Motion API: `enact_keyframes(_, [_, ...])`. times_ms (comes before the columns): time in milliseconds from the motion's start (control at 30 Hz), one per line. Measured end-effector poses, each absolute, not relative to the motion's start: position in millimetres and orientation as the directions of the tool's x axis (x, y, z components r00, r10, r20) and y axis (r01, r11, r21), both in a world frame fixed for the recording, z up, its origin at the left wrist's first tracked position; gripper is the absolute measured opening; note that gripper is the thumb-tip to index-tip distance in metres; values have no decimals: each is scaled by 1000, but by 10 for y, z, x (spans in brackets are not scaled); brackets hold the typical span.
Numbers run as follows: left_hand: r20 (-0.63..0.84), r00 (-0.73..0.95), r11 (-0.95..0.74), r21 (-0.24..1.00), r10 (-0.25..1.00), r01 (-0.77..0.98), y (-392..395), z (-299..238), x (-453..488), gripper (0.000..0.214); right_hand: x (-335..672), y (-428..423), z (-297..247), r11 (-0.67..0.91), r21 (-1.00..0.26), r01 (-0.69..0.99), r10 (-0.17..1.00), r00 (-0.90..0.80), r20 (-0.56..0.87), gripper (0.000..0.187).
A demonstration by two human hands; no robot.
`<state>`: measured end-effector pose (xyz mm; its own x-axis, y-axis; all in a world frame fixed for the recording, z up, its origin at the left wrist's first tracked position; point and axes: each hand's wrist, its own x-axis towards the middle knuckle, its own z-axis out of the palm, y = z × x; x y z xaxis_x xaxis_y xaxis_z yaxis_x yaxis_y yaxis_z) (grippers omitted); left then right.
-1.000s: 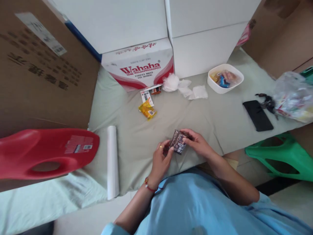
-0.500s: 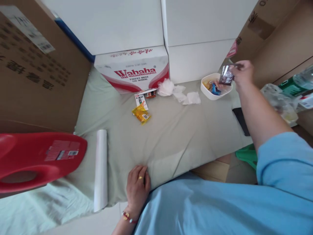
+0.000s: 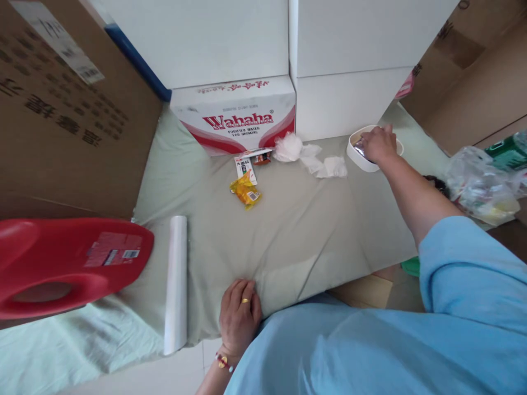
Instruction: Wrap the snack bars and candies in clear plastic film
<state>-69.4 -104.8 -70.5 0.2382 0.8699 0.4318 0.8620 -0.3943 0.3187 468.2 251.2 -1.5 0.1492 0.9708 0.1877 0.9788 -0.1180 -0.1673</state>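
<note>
My right hand (image 3: 379, 144) reaches into the white bowl (image 3: 364, 163), fingers bent down over a dark shiny packet (image 3: 359, 147). The hand covers most of the packet and the bowl's other contents. My left hand (image 3: 240, 312), with a ring on one finger, lies on the cloth's near edge, holding nothing, fingers loosely laid down. Left of the bowl lie crumpled white tissues (image 3: 312, 156). Further left are a yellow snack packet (image 3: 246, 190), a white packet with dark print (image 3: 246, 170) and a small red-brown packet (image 3: 262, 158).
A Wahaha water carton (image 3: 236, 122) stands at the back, below white panels. On the left are a red jug (image 3: 82, 263), a white roll (image 3: 176, 285) and a large cardboard box (image 3: 69, 109). Clear plastic bags (image 3: 480, 184) lie at the right.
My right hand has moved down and left with the dark packet, from above the bowl's right side into it. My left hand stays on the cloth edge. The view has shifted slightly.
</note>
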Motion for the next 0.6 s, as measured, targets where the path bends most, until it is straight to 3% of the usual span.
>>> enact_keyframes(67, [428,240,-395,322,871,860,-1050,-708,-696,31,4608,2442,-16,-188,-115,975,960,207,187,34])
enact_keyframes(167, [434,245,-399,311,867,863,-1053,-700,-695,31,4428,2331,57,-255,-137,957,931,281,232,36])
enact_keyframes(300, [435,227,-391,337,872,856,-1054,-688,-680,32,4126,2222,198,-143,-257,956,851,251,461,40])
enact_keyframes(367, [433,224,-390,344,873,854,-1053,-686,-675,32,3992,2176,188,-49,-306,951,851,200,486,38])
enact_keyframes(500, [431,226,-391,346,874,853,-1051,-692,-679,31,3834,2023,-43,6,-383,924,975,78,206,30])
enact_keyframes(600, [430,211,-381,360,878,852,-1049,-702,-675,30,3728,1739,-235,-78,-572,816,974,186,131,25])
